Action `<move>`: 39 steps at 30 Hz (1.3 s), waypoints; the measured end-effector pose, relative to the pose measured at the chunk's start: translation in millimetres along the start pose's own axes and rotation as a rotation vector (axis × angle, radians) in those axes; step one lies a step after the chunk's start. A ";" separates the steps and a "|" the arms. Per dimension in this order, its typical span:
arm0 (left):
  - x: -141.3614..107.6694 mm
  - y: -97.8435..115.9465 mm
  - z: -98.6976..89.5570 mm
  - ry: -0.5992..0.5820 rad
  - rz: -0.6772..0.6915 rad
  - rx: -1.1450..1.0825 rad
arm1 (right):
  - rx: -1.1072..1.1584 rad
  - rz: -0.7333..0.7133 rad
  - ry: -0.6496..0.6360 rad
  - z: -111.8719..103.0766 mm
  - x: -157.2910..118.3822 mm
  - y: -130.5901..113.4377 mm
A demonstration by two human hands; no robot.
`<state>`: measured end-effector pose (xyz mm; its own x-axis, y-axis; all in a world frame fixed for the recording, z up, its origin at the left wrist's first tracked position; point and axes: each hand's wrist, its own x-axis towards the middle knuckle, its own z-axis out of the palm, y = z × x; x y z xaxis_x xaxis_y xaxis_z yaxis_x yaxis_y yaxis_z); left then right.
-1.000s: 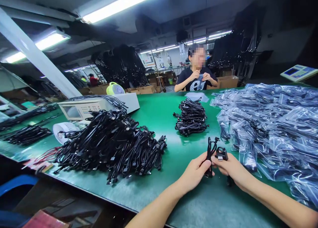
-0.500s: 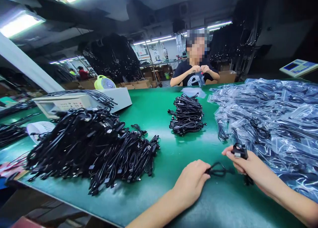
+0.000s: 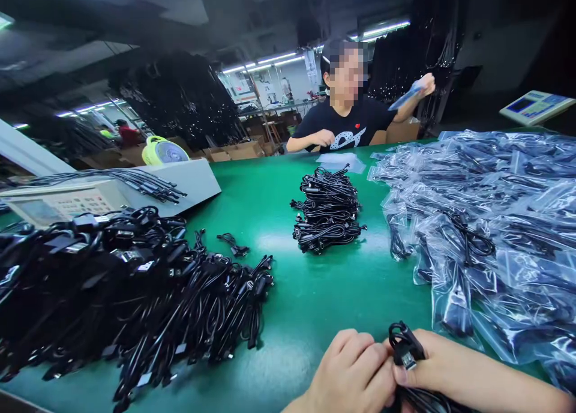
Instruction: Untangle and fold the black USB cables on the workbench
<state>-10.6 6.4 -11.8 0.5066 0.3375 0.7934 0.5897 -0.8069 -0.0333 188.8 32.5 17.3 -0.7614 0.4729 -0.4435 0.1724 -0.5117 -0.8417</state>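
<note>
R hand (image 3: 429, 359): shut round coiled cbl (image 3: 407, 340), thumb by the plug (image 3: 408, 360).
Coiled cbl: in R grip; plug end pokes up above thumb, more loops below grip nr btm edge.
L hand (image 3: 351, 371): fingers curled, up against R hand; can't tell if gripping cbl.
Cbl stack (image 3: 326, 209): on green table (image 3: 310, 305), fwd of hands, well apart.
Bagged cbls (image 3: 486, 227): R side, nr R hand.

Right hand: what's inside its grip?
The right hand holds a black cable; its metal plug and some loops show. What lies against the palm is covered by the hand itself.
</note>
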 end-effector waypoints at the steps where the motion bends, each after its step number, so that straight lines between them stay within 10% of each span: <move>1: 0.3 0.2 0.7 0.011 -0.004 0.001 | 0.018 -0.008 -0.008 0.5 0.1 0.2; 13: -18.0 -0.2 -1.5 -0.081 -0.101 -0.125 | -0.197 0.074 -0.069 2.4 2.4 9.1; 19: -19.7 -3.8 -5.4 -0.335 -0.581 -0.479 | -0.063 0.084 0.138 3.4 5.5 2.8; 24: -12.4 -15.4 -7.0 -0.291 -0.895 -0.765 | 0.016 -0.127 0.467 -14.5 9.7 -11.2; 39: -0.3 -6.6 -13.2 -0.333 -1.070 -1.114 | -0.077 0.010 0.190 5.5 12.1 8.9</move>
<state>-23.0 5.3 -3.8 0.3744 0.9272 -0.0126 0.0874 -0.0218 0.9959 177.6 29.8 6.2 -0.6293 0.5984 -0.4959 0.2324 -0.4641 -0.8548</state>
